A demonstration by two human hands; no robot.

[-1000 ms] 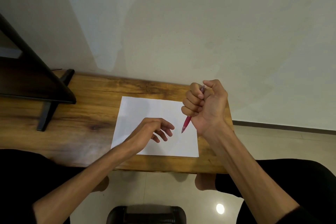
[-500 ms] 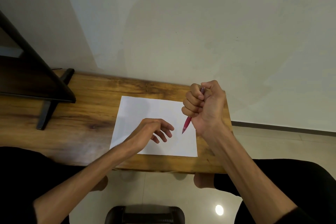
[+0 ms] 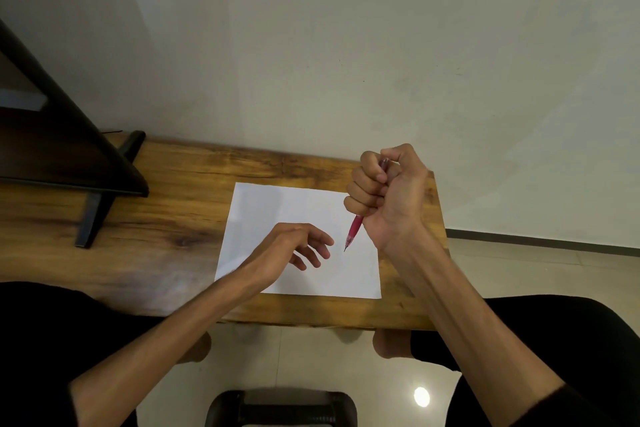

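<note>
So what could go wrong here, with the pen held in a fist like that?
The right hand grips the red pen in a fist, tip down over the paper, so a hard stroke might tear it. The left hand lies loosely close to the tip and might get jabbed or marked.

You face a wooden table [image 3: 156, 229], its knotty grain lightly sheened, bearing smooth matt white paper [image 3: 277, 208]; your pen [image 3: 354, 230] is red translucent plastic, and the floor tiles [image 3: 519, 263] gleam glossy.
</note>
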